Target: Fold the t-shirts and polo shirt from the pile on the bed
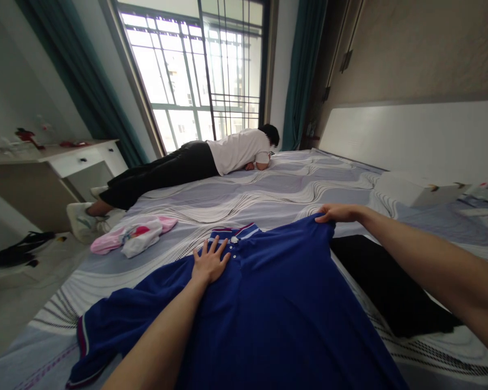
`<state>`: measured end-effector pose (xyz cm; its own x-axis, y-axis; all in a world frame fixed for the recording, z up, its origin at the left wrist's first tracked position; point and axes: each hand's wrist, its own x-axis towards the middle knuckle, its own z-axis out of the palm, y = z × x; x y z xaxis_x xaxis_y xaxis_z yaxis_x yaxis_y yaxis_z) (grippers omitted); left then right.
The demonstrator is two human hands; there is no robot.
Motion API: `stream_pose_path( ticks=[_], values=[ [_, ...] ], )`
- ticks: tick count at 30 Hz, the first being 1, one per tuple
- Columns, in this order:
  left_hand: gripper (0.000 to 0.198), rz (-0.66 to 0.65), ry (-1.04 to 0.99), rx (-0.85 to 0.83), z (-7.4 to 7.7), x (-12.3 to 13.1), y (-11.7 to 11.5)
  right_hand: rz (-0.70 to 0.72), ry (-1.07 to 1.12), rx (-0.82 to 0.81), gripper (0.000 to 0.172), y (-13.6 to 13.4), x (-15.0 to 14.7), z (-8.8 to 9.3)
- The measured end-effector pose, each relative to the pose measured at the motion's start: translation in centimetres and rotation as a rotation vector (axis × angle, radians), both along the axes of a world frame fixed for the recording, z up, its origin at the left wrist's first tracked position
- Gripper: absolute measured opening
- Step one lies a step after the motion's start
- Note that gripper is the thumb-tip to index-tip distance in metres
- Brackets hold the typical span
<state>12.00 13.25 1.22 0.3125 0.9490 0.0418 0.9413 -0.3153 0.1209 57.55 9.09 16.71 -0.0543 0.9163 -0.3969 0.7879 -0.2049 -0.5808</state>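
Across the far side of the bed [293, 189], a person [203, 157] in a white top [238, 153] and black trousers [173, 174] lies stretched out, pale shoes [80, 222] past the left edge. Behind, teal curtains [305, 70] flank a bright barred window [187, 81], and a white box [415, 190] sits on the right, near the pale headboard [423, 135].

Wearer's two hands [209, 264] [338, 213], one shirt [284, 287], one black cloth [384, 284]; two curtains [71, 81] [303, 76]

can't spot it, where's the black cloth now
In the head view, the black cloth lies at lower right on the patterned bedsheet, just right of the blue shirt.
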Motion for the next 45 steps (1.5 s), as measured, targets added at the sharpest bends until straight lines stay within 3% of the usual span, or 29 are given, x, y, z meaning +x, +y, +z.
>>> stream_pose_path(
  ticks=[4, 7, 11, 15, 16, 18, 20, 22, 28, 32, 35, 38, 41, 45],
  values=[
    [0.062, 0.001, 0.004, 0.001, -0.1, 0.0, 0.0, -0.087, -0.409, 0.125, 0.014, 0.0, 0.6, 0.5],
    [0.062, 0.006, 0.000, 0.010, -0.2, 0.0, 0.1, -0.167, -0.572, 0.189, 0.009, -0.2, -1.6, -1.0],
    [0.058, 0.024, -0.046, 0.041, 0.0, 0.1, 0.1, -0.138, -0.596, 0.355, 0.032, 0.5, -9.6, -5.6],
    [0.060, 0.408, -0.142, 0.219, 0.5, -0.1, -0.2, -0.194, -0.493, 0.408, 0.069, 2.3, -18.3, -10.7],
    [0.060, 0.473, -0.135, 0.252, 0.5, -0.2, -0.2, -0.230, -0.473, 0.399, 0.073, 2.9, -19.8, -11.7],
    [0.053, 0.466, -0.085, 0.276, 0.5, -0.3, 0.2, -0.258, -0.445, 0.390, 0.061, 3.9, -21.7, -13.1],
    [0.044, 0.392, -0.036, 0.288, 0.3, -0.3, 1.0, -0.222, -0.427, 0.420, 0.043, 4.9, -22.3, -14.0],
    [0.040, 0.337, -0.014, 0.303, 0.1, -0.2, 2.2, -0.202, -0.431, 0.488, 0.037, 5.7, -22.1, -14.6],
    [0.040, 0.240, 0.011, 0.302, -0.4, 0.6, 6.7, -0.269, -0.543, 0.535, 0.038, 8.3, -20.9, -16.0],
    [0.044, 0.288, 0.032, 0.264, -0.6, 0.9, 7.1, -0.308, -0.543, 0.557, 0.046, 8.7, -21.0, -16.4],
    [0.052, 0.291, 0.044, 0.232, -0.5, 0.7, 5.3, -0.310, -0.524, 0.569, 0.059, 7.4, -20.8, -16.4],
    [0.064, 0.242, 0.072, 0.176, -0.6, -0.2, 2.1, -0.247, -0.514, 0.532, 0.076, 4.8, -20.0, -16.8],
    [0.067, 0.194, 0.123, 0.089, -0.5, -1.9, -2.1, -0.137, -0.510, 0.476, 0.080, 0.8, -19.0, -17.1],
    [0.062, 0.116, 0.146, 0.006, 0.3, -4.1, -9.3, 0.011, -0.485, 0.433, 0.074, -6.7, -18.0, -16.8]
  ],
)
